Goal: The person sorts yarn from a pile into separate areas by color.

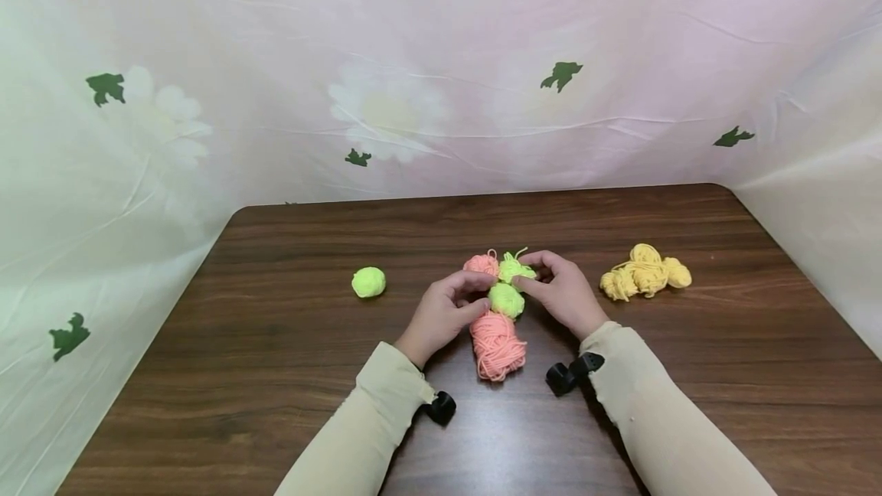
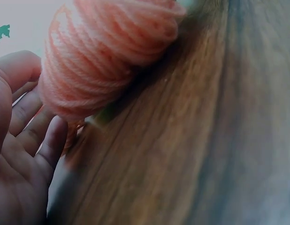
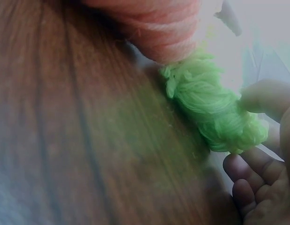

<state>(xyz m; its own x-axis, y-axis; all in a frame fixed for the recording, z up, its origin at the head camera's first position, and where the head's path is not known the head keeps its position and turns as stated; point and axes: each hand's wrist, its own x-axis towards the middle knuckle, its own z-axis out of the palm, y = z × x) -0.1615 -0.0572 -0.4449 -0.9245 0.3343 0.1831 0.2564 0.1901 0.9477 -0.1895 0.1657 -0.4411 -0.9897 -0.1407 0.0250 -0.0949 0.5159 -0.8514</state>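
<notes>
At the middle of the table several small balls of yarn sit clustered. My left hand (image 1: 444, 312) reaches in from the left, its fingertips beside the rear pink yarn ball (image 1: 481, 264) and its thumb by the front green yarn ball (image 1: 506, 301). Thumb and fingers of my right hand (image 1: 561, 289) pinch the rear green yarn ball (image 1: 515, 269) from the right. In front lies a long pink yarn skein (image 1: 498, 347), which fills the top of the left wrist view. In the right wrist view, green yarn (image 3: 206, 103) shows between thumb and fingers; the left fingers (image 2: 30, 117) look loosely bent.
A lone green yarn ball (image 1: 368, 282) lies to the left. Over on the right is a group of yellow yarn balls (image 1: 645, 272). The dark wooden table (image 1: 289, 373) meets a floral cloth (image 1: 448, 60) at its back and sides.
</notes>
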